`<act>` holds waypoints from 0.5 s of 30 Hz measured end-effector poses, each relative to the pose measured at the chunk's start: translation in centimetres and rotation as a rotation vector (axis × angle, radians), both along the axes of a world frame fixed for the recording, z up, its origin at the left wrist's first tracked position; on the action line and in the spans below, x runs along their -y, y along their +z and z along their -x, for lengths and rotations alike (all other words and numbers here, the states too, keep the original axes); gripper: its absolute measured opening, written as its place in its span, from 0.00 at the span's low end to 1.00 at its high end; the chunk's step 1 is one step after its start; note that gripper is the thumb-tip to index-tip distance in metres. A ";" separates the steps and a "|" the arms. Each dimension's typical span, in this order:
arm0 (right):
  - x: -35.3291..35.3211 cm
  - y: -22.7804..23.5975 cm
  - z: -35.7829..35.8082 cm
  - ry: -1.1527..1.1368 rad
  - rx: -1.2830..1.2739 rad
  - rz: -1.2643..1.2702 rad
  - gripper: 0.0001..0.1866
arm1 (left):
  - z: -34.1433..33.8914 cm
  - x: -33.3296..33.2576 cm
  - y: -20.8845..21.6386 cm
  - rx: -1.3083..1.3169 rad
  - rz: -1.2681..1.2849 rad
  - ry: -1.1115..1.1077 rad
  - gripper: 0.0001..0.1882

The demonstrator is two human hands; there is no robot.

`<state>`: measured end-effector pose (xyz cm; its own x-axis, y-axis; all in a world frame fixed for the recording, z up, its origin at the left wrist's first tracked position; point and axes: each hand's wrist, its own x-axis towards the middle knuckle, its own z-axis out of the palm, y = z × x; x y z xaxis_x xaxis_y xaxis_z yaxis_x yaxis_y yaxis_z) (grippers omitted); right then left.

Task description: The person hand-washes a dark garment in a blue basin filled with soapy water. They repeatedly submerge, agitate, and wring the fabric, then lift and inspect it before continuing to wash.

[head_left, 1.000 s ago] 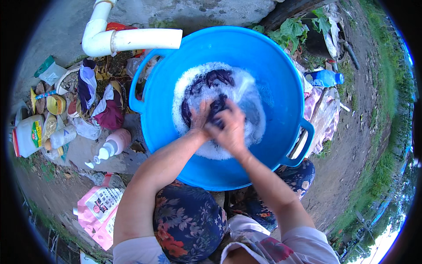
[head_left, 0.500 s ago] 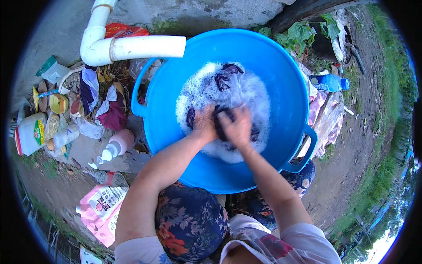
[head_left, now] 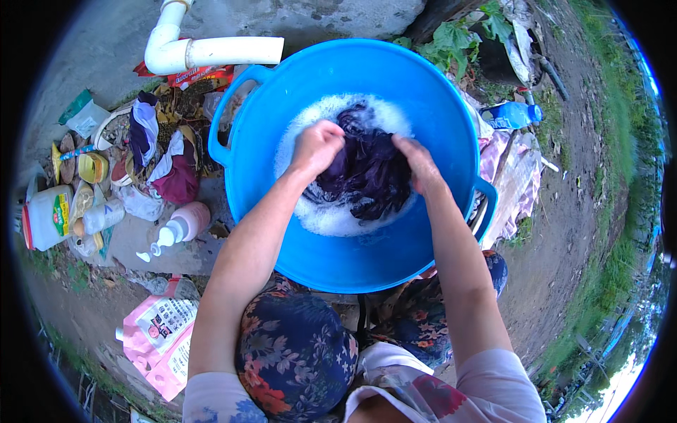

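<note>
A wet, dark purple cloth (head_left: 370, 169) lies bunched in white suds (head_left: 317, 218) inside a big blue plastic basin (head_left: 352, 264) with side handles. My left hand (head_left: 319, 149) is closed in a pinch on the cloth's upper left edge. At the cloth's right edge, my right hand (head_left: 420, 166) grips it, thumb uppermost, its other fingers partly hidden. Between the hands the cloth is spread out, its lower part trailing in the foam. What kind of garment it is cannot be made out.
A white pipe (head_left: 226, 51) juts out above the basin's upper left rim. To the left stand a pink pump bottle (head_left: 189, 220), a white jug (head_left: 49, 217) and several shoes (head_left: 92, 168). A pink bag (head_left: 159, 342) lies lower left; a blue bottle (head_left: 511, 115) lies right.
My hands have moved apart and up from pressing together in the suds. The dark cloth, earlier mostly bunched under them and the foam, is now spread out between them. The view has shifted slightly.
</note>
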<state>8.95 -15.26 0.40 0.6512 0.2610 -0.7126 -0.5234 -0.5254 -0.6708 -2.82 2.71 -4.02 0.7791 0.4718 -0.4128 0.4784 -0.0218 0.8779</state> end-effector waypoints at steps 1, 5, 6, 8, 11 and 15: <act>0.6 0.5 0.5 0.022 -0.091 -0.028 0.44 | -0.2 -0.4 -0.8 0.102 -0.065 0.219 0.10; 2.5 -1.0 2.7 0.705 0.422 0.383 0.45 | -0.8 -2.1 -0.4 0.262 -0.123 0.619 0.08; 3.0 -0.6 2.7 0.663 0.347 0.385 0.42 | -0.6 -1.8 -0.2 0.282 -0.308 0.569 0.10; 3.9 1.1 3.2 0.554 0.288 0.318 0.36 | -0.3 -0.8 1.4 0.278 -0.693 0.355 0.14; 4.8 3.6 3.8 0.426 0.323 0.067 0.34 | 0.2 0.5 3.2 0.486 -0.762 0.043 0.20; 3.9 8.7 3.1 0.424 0.317 -0.292 0.35 | 1.2 3.5 2.8 0.368 -0.279 -0.456 0.24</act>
